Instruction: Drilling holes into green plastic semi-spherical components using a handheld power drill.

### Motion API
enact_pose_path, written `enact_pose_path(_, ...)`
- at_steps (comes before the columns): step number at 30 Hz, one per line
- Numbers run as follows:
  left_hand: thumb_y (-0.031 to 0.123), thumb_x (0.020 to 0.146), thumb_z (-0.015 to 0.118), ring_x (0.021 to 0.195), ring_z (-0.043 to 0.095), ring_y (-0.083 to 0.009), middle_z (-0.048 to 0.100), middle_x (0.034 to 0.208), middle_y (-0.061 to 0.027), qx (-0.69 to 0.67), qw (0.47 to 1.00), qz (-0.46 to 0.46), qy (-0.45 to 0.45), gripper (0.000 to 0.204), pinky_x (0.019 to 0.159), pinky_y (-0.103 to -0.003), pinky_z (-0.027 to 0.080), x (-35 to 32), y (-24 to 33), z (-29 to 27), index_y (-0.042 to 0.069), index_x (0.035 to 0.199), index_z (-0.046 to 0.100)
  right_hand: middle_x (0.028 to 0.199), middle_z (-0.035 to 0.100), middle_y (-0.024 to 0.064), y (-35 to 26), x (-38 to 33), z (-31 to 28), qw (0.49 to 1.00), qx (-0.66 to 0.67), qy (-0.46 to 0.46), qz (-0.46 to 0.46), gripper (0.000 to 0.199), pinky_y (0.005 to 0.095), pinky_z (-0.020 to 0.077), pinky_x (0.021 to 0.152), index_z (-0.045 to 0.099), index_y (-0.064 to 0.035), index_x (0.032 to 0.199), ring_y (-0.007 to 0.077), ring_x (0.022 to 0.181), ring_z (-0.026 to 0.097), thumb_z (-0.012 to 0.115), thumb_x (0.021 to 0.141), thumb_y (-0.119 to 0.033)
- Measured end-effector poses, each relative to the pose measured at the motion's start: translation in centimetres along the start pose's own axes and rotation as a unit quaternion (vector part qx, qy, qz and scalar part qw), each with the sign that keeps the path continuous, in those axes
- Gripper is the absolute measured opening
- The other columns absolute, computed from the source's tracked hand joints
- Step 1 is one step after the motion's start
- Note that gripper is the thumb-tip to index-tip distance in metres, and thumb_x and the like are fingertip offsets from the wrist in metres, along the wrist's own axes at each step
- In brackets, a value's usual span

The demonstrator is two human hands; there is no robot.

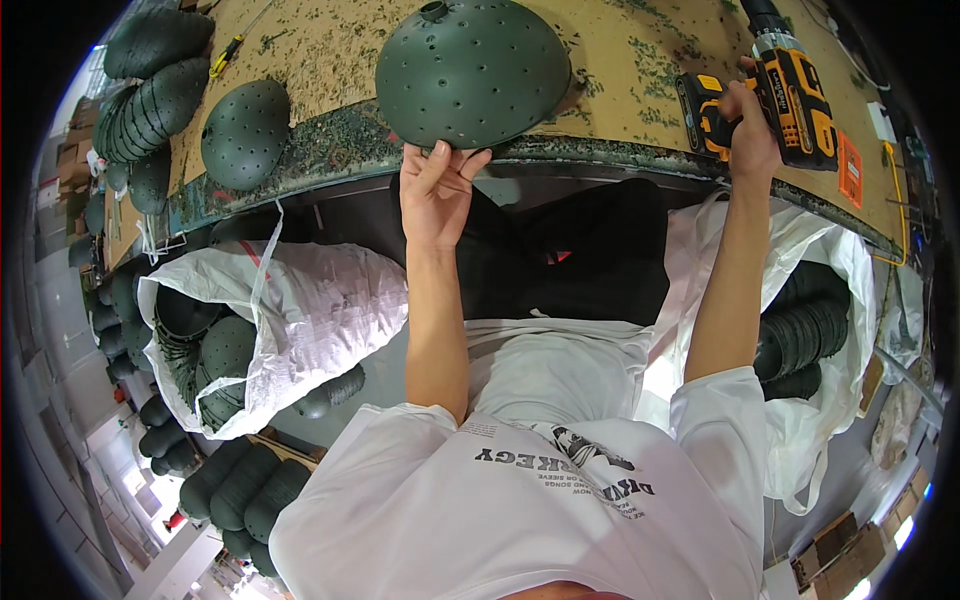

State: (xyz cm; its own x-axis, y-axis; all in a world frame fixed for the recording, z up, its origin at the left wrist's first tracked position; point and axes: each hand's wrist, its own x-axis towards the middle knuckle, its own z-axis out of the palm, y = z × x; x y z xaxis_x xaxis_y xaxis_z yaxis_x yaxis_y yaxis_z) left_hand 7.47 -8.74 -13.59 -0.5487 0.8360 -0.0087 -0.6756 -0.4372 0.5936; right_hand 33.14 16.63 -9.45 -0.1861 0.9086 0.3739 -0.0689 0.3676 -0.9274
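Observation:
A dark green plastic dome [470, 75], dotted with small holes and with a short stub on top, lies on the workbench near its front edge. My left hand [437, 190] is closed on the dome's near rim, thumb outside; the other fingertips are partly hidden. Off to the right, my right hand [752, 135] wraps round the grip of a yellow and black cordless drill [797, 100]. The drill's chuck points toward the far side of the bench, and its tip is cut off by the picture's edge. A second holed dome [245, 135] sits to the left.
Green shavings litter the brown workbench [330, 50]. Stacked domes [165, 105] and a yellow-handled tool [226, 57] lie at the far left. White woven sacks with domes inside stand left [330, 310] and right [835, 250] of my lap. An orange box [849, 170] lies beside the drill.

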Motion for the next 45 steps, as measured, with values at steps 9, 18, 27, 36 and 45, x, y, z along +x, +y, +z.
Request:
enact_pose_path(9,0.004,0.096,0.058,0.104,0.069,-0.0297,0.068,0.114,-0.0141,0.009,1.0,-0.007,-0.016,0.025,0.09,-0.046,0.059,-0.1,-0.3,0.2,0.005,0.121,0.053,0.071,0.056,0.0033,0.6,0.1,-0.6,1.0,0.026,0.001,0.001,0.033,0.0242,0.043,0.059,0.06,0.0066,0.119,0.0112,0.061,0.053,0.06,0.087,0.003)
enact_pose_path(18,0.007,0.095,0.061,0.105,0.069,-0.0299,0.068,0.116,-0.015,0.046,0.997,-0.017,-0.067,0.031,0.094,-0.047,0.056,0.1,1.8,-0.8,0.0,0.123,0.053,0.066,0.053,-0.0017,0.0,0.1,-0.1,1.0,0.0,0.006,-0.014,0.028,0.0213,0.0405,0.057,0.063,0.0019,0.115,0.0066,0.058,0.05,0.063,0.088,-0.004)
enact_pose_path(27,0.008,0.097,0.058,0.099,0.07,-0.0249,0.068,0.111,-0.0144,0.17,0.977,-0.077,-0.102,0.031,0.087,-0.041,0.058,3.1,7.2,-3.3,-0.006,0.124,0.052,0.066,0.053,-0.0018,0.7,-0.1,-0.3,1.0,0.031,0.001,0.005,0.028,0.021,0.0401,0.057,0.063,0.0014,0.116,0.0058,0.059,0.049,0.062,0.089,-0.005)
enact_pose_path(36,0.008,0.1,0.053,0.095,0.069,-0.0205,0.068,0.11,-0.0126,0.161,0.98,-0.101,-0.051,0.031,0.084,-0.036,0.06,4.2,8.3,-5.0,-0.006,0.127,0.054,0.069,0.055,0.0026,0.9,0.2,-0.5,1.0,0.028,-0.003,-0.001,0.032,0.0241,0.0426,0.06,0.059,0.0062,0.119,0.0105,0.061,0.052,0.06,0.087,0.003)
enact_pose_path(45,0.01,0.1,0.054,0.099,0.069,-0.0195,0.068,0.113,-0.0115,0.193,0.976,-0.095,-0.025,0.033,0.085,-0.034,0.06,3.6,7.9,-4.5,-0.006,0.129,0.052,0.068,0.056,0.0029,0.8,0.1,-0.7,1.0,-0.002,-0.007,0.0,0.031,0.0228,0.0415,0.059,0.06,0.004,0.118,0.0107,0.061,0.054,0.06,0.087,-0.001)
